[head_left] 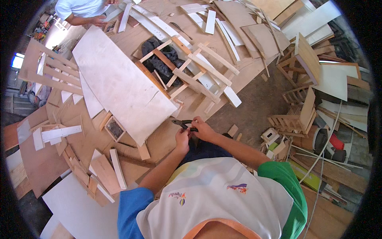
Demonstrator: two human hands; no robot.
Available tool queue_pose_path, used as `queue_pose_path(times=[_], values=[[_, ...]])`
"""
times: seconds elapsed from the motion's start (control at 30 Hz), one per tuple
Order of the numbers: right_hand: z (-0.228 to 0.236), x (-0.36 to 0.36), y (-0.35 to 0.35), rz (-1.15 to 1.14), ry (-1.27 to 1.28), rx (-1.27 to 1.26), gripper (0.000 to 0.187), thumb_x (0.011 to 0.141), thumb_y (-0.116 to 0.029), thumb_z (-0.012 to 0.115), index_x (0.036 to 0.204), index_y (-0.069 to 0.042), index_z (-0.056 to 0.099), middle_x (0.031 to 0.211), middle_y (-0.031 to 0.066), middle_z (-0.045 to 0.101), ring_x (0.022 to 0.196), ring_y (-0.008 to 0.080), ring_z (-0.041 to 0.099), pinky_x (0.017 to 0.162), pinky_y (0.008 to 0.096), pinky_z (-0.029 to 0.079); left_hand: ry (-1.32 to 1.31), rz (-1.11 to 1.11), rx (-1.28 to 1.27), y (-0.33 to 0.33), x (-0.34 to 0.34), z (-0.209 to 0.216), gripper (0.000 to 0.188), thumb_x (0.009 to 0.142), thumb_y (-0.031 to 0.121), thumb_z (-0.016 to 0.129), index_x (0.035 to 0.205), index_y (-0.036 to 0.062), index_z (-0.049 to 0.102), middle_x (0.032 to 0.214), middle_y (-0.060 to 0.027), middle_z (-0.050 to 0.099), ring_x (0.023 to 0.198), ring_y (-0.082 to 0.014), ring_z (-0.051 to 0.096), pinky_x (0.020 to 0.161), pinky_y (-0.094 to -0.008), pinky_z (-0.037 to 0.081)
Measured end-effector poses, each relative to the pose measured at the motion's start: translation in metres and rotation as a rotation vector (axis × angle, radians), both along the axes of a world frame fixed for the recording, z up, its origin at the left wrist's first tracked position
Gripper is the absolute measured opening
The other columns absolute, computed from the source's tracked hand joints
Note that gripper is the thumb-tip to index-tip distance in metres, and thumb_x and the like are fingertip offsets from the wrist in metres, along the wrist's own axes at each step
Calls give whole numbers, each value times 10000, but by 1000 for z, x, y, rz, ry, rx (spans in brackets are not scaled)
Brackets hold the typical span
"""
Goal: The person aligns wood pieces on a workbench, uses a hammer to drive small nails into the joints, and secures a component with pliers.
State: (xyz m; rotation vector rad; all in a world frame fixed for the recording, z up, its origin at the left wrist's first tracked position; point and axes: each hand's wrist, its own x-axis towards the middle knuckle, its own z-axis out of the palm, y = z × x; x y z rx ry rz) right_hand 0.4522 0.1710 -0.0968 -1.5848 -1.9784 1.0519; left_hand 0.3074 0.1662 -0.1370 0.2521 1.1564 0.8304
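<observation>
A pair of dark pliers (182, 122) is held in front of my body, just off the near edge of the workbench, its head pointing left. My right hand (202, 128) is closed around the handle end. My left hand (182, 139) is closed at the lower side of the same handles, thumb up against them. Whether anything small is pinched between my fingers is too fine to make out. Beyond the tool lies a large pale board (123, 87). Past its right side stands a slatted wooden frame (195, 75) with a black plastic bag (159, 59) under it.
Wood strips and offcuts cover the plywood workbench (234, 85). A person (79, 10) stands at its far left side. On the right are wooden crate-like pieces (296, 111) and stacked boards. More boards lean at the left, near a slatted panel (51, 71).
</observation>
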Motion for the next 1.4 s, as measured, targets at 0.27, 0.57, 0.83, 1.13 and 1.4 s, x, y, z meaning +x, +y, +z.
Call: queue_pose_path(times=[0.27,0.57,0.83,1.13,1.4], values=[[16,70,84,-474,762,-176,410,865,2,600,1210,11,380,992,148,604,807,213,658,683,320,560,85,-72,421,126,74,62,114,882,86,606,966,12,582,849,-39,615,727,-107,594,640,-248,466],[23,189,314,-599,821,-321,352,862,19,544,1198,88,464,933,141,600,752,226,662,671,321,587,184,-192,355,347,181,54,161,940,165,537,1025,43,598,873,-31,634,692,-129,596,615,-265,469],[-73,215,518,-583,545,-178,362,821,65,551,1174,66,469,885,176,627,651,230,675,574,312,584,319,141,241,537,245,-39,252,855,92,567,1102,55,601,930,-43,619,804,-149,578,680,-314,449],[-123,198,614,-630,249,131,316,799,-117,636,1086,-19,545,967,254,641,921,407,628,807,449,492,586,148,408,623,267,-83,454,850,117,605,1269,-32,513,1197,-191,592,1060,-246,590,905,-311,455],[-137,208,659,-383,226,418,318,802,-36,586,1114,10,548,1079,234,609,983,400,604,821,423,501,341,288,540,654,284,-75,452,873,130,604,1281,-33,498,1211,-169,577,1066,-226,573,917,-301,440]])
